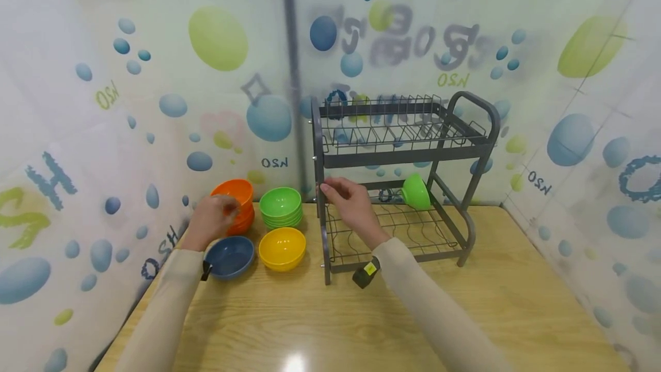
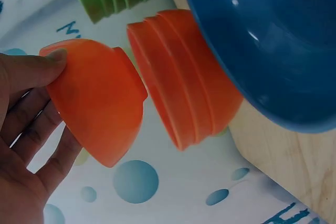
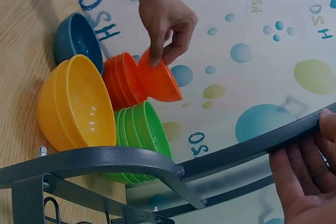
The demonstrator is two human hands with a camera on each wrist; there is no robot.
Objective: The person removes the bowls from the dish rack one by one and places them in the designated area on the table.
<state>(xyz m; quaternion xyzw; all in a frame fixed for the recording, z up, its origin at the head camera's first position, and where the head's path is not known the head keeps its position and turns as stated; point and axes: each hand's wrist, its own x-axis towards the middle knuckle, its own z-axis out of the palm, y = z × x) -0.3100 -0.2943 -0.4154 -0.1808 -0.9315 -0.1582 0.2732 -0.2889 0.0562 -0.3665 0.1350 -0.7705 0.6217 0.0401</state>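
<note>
My left hand pinches an orange bowl by its rim, thumb on one side and fingers on the other. That bowl is tilted just over a stack of orange bowls, its base close to their rims. At the dark metal dish rack, my right hand holds the left upright, with thumb and fingers on either side of the bar in the right wrist view. A green bowl stands on its side on the rack's lower shelf, toward the right.
Beside the orange stack is a stack of green bowls. Nearer the front sit a blue bowl and nested yellow bowls. The rack's upper tier has wire dividers. A patterned curtain hangs behind the wooden table.
</note>
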